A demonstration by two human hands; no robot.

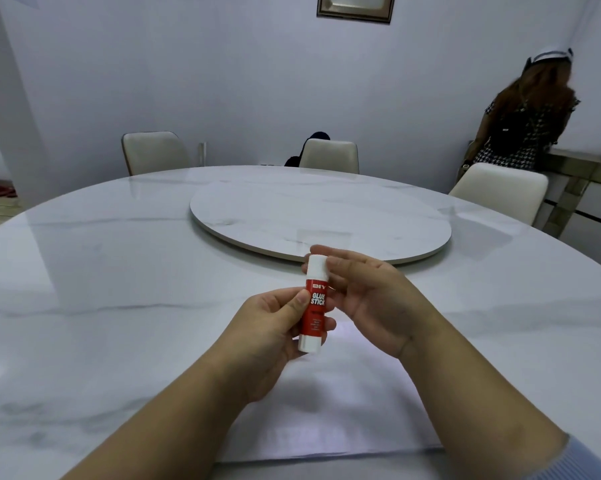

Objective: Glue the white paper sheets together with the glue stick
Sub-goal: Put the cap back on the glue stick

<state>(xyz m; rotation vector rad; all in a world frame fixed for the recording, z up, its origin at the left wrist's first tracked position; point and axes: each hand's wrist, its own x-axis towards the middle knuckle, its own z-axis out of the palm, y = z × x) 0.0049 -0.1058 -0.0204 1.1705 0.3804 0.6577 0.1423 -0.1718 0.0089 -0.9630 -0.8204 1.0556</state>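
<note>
In the head view, the glue stick [314, 303] is standing nearly upright in the air, its long axis running up and slightly away from the person, cap end on top. The left hand [274, 337] is gripping the red barrel, thumb on the label and fingers wrapped behind. The right hand [368, 299] is closing on the white cap [317, 266], fingertips [333, 263] touching its top and side; the cap looks seated, so the pull would have to go along that axis, up and away from the left hand. The paper [330, 410] is lying flat on the table [101, 289], directly below and toward the person, between the forearms. I cannot tell how many sheets are there.

Nothing is standing between the hands and the paper. The turntable [319, 216] is sitting beyond the hands, well apart. Chairs [328, 155] are ringing the far rim, and another person [520, 112] is standing at the right by a counter [583, 168], clear of the work.
</note>
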